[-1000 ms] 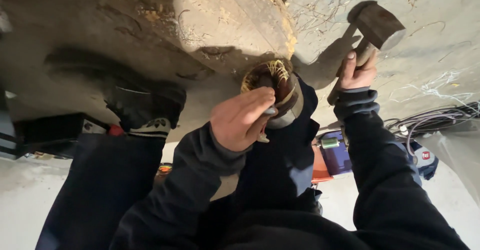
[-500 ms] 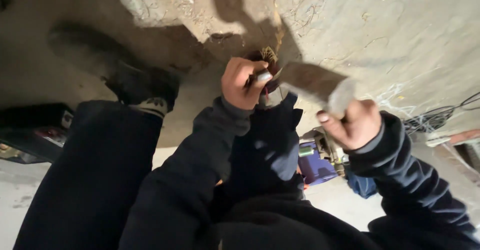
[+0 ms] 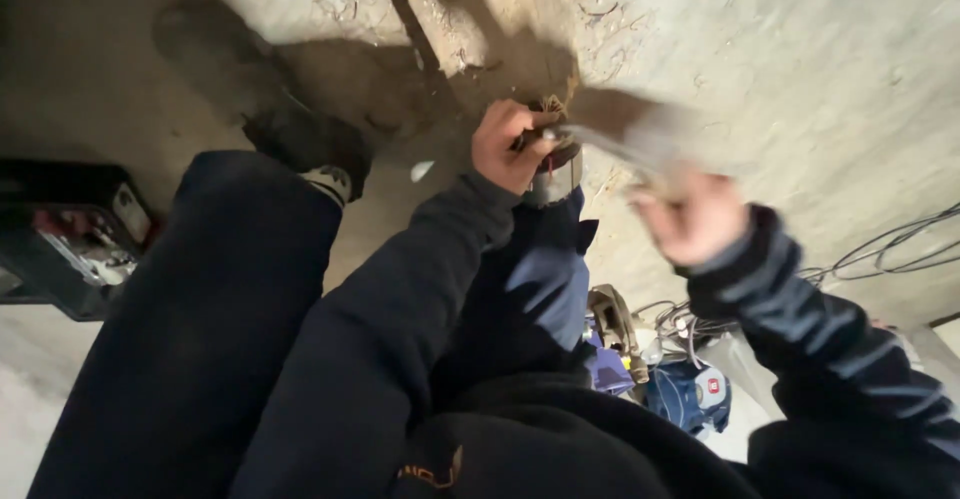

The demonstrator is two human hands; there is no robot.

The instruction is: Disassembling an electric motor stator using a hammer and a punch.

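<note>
My left hand (image 3: 508,145) is closed around a short dark tool with a grey metal collar (image 3: 553,171), held against the rough concrete floor (image 3: 780,79) beside frayed yellowish fibres. My right hand (image 3: 690,221), blurred by motion, grips the handle of a hammer (image 3: 625,131). The hammer's blurred head lies just right of the tool's top, and whether they touch cannot be told. Dark sleeves cover both arms.
My left leg and dark shoe (image 3: 318,157) stretch to the left. A black crate (image 3: 70,249) with items stands at the far left. Grey cables (image 3: 900,249) run along the right, and blue power tools (image 3: 690,394) lie under my arms. A worn plank (image 3: 500,9) crosses the top.
The hammer has swung down from high on the right to the tool in my left hand. My left hand has stayed on the tool.
</note>
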